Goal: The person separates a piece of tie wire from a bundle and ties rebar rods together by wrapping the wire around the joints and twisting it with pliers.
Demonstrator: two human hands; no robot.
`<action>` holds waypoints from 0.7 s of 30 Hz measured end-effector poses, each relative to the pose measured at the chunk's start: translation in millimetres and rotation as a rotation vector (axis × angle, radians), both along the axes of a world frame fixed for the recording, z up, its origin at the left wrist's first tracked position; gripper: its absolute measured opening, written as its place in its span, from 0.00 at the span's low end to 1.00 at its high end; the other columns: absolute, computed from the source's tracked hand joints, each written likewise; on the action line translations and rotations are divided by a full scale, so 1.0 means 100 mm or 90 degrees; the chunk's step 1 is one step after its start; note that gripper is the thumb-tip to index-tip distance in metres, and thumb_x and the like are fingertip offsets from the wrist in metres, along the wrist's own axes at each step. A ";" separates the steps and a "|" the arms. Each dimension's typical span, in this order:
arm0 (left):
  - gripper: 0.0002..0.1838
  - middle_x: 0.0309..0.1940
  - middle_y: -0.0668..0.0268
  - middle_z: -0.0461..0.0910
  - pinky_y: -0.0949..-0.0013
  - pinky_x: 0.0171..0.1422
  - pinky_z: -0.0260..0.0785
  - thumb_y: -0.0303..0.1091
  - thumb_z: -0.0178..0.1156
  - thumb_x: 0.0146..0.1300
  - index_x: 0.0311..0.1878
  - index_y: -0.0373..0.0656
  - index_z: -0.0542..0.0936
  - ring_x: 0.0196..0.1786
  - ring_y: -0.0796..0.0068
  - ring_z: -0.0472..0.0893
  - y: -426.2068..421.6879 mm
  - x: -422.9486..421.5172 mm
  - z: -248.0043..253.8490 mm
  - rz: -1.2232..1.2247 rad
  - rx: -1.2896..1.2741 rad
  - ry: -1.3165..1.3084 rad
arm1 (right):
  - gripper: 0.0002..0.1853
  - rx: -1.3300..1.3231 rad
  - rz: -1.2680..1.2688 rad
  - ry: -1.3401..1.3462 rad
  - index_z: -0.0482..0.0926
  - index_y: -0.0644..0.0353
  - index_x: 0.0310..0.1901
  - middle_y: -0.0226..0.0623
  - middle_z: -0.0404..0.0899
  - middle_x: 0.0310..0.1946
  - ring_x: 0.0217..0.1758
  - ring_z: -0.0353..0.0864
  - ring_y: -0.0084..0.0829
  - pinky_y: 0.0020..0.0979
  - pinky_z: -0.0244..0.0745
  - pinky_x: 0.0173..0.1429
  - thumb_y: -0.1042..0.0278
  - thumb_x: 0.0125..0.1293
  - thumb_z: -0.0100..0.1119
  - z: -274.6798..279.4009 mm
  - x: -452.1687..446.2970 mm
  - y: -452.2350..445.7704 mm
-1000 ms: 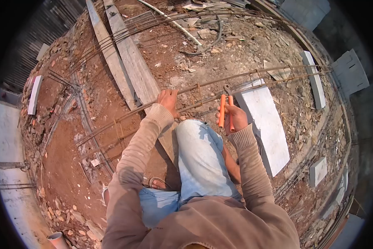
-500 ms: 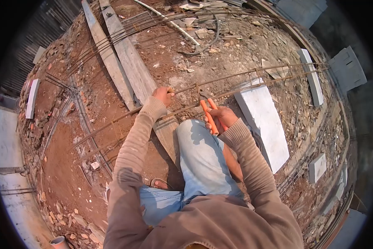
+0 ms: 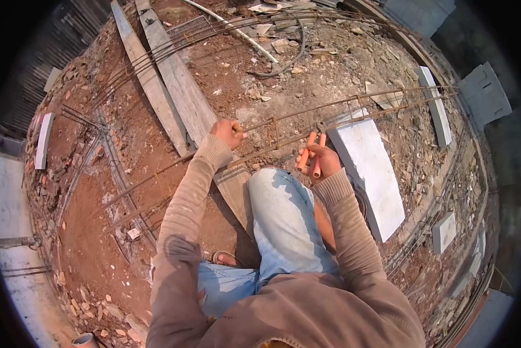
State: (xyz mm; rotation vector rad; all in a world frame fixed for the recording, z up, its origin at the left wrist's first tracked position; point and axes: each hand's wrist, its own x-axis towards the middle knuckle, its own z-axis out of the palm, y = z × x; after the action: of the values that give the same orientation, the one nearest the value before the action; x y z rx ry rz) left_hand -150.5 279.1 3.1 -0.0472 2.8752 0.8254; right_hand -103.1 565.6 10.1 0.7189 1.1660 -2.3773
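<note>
orange-handled pliers (image 3: pixel 307 152), moved away from the rusty rectangular stirrup (image 3: pixel 275 132) since earlier, in right hand (image 3: pixel 324 160) grip near rough-edged white slab (image 3: pixel 372 174); left hand (image 3: pixel 227 133) grip curled by thin steel bars (image 3: pixel 307 110), contents unclear.

The pliers (image 3: pixel 306 153) have bright orange handles and a dark grey head. The steel bars (image 3: pixel 313 110) are rusty brown. The sweater (image 3: pixel 307 313) is plain brown, with paler tan ribbing at the cuffs (image 3: pixel 332 186). Faded light blue colours the jeans (image 3: pixel 278 214). The slab (image 3: pixel 369 174) is white, the planks (image 3: pixel 182 90) weathered grey-brown, the soil (image 3: pixel 92 232) reddish brown, the long pipe (image 3: pixel 238 36) off-white.
</note>
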 end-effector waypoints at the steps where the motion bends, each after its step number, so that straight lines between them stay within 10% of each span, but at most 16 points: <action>1: 0.14 0.26 0.61 0.83 0.63 0.41 0.74 0.42 0.72 0.57 0.37 0.41 0.85 0.32 0.68 0.83 0.00 0.01 -0.03 -0.013 -0.026 0.030 | 0.12 -0.003 -0.006 -0.005 0.65 0.68 0.52 0.42 0.77 0.30 0.26 0.81 0.38 0.39 0.84 0.26 0.71 0.72 0.49 -0.07 -0.04 0.01; 4: 0.14 0.25 0.61 0.83 0.64 0.39 0.74 0.42 0.72 0.58 0.37 0.42 0.85 0.29 0.69 0.82 -0.06 -0.06 -0.06 -0.004 -0.016 -0.021 | 0.17 -0.070 0.292 0.074 0.65 0.69 0.57 0.47 0.81 0.34 0.32 0.84 0.39 0.41 0.86 0.29 0.72 0.71 0.55 -0.12 -0.15 0.15; 11: 0.13 0.24 0.62 0.83 0.65 0.37 0.72 0.41 0.71 0.60 0.38 0.40 0.85 0.27 0.70 0.82 -0.12 -0.06 -0.13 -0.073 -0.076 0.076 | 0.18 -0.030 0.067 0.051 0.65 0.72 0.55 0.45 0.78 0.31 0.28 0.83 0.40 0.43 0.85 0.26 0.68 0.73 0.56 -0.37 -0.09 -0.34; 15: 0.11 0.25 0.63 0.84 0.67 0.35 0.73 0.36 0.70 0.61 0.37 0.37 0.85 0.28 0.74 0.82 -0.19 -0.11 -0.08 -0.062 -0.034 0.003 | 0.17 -0.160 0.339 0.066 0.65 0.69 0.53 0.44 0.75 0.28 0.23 0.81 0.39 0.42 0.82 0.20 0.67 0.72 0.58 -0.41 -0.18 0.16; 19: 0.10 0.24 0.64 0.84 0.67 0.34 0.73 0.35 0.69 0.62 0.36 0.37 0.84 0.27 0.76 0.81 -0.26 -0.14 -0.18 -0.090 -0.072 0.007 | 0.18 -0.085 0.155 0.072 0.64 0.71 0.53 0.44 0.75 0.25 0.23 0.82 0.38 0.41 0.83 0.20 0.67 0.72 0.58 -0.48 -0.21 -0.09; 21: 0.14 0.26 0.58 0.84 0.61 0.38 0.74 0.41 0.70 0.61 0.35 0.38 0.83 0.29 0.64 0.82 -0.33 -0.22 -0.22 -0.070 -0.037 -0.017 | 0.18 -0.119 0.319 0.087 0.65 0.72 0.52 0.44 0.76 0.26 0.23 0.82 0.37 0.41 0.83 0.21 0.67 0.72 0.57 -0.50 -0.26 -0.08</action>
State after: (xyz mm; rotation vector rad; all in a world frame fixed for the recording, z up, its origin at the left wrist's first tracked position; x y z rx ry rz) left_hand -172.7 246.2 -19.1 0.0920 2.8470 0.7162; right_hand -129.1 557.3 -39.7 0.1744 1.0111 -2.0889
